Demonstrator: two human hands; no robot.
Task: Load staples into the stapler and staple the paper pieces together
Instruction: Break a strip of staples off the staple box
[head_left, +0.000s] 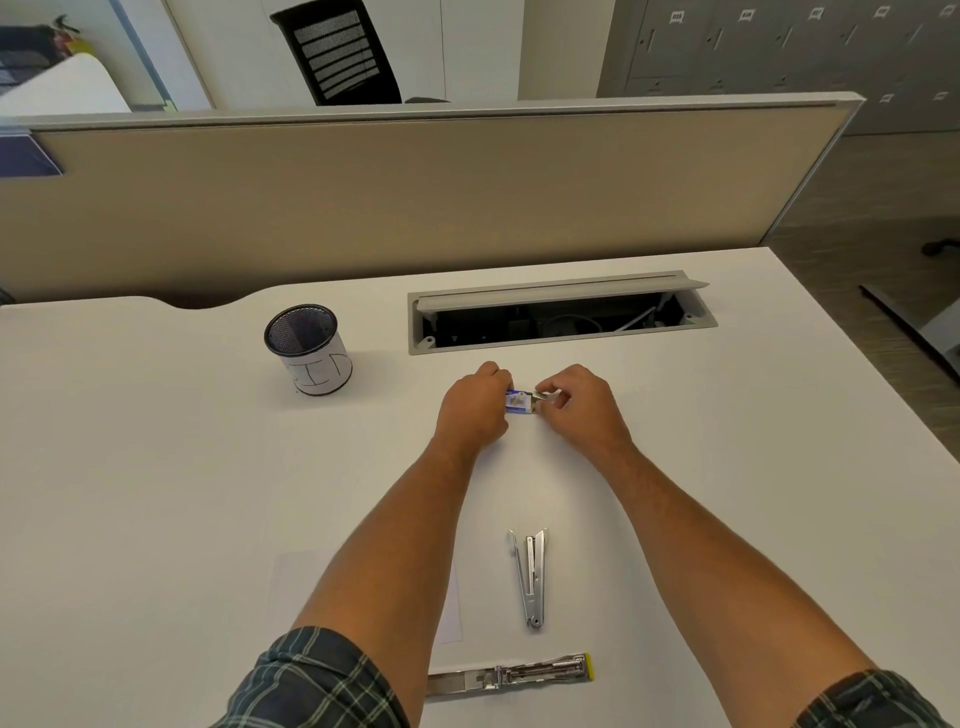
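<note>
1. Both arms stretched forward over a white desk (156, 467), plaid sleeves (311, 680) at the elbows.
2. Left hand (475, 405) curled round one end of a small blue-and-white staple box (518, 402), fingers closed on it, held just above the desk surface at mid-desk.
3. Right hand (582, 402) pinching a short silvery strip of staples (544, 397) at the box's open end, thumb and forefinger pressed together on it; remaining fingers curled, their exact lie hard to tell.
4. Nearer the body, between the forearms: a silver stapler (531, 577) lying on the desk, swung open, narrow end toward the person.
5. Closer still, at the near edge: a second, longer metal stapler with a yellow tip (519, 675), lying crosswise, apart from the first.
6. White paper pieces (452, 608) flat on the desk, partly hidden beneath the left forearm, just left of the open stapler.
7. Well to the left of the hands: a black mesh pen cup (307, 348) wrapped in white paper with handwritten marks, upright.
8. Behind the hands: an open cable tray (561, 317) set into the desk, lid raised, in front of a beige partition (389, 208).
</note>
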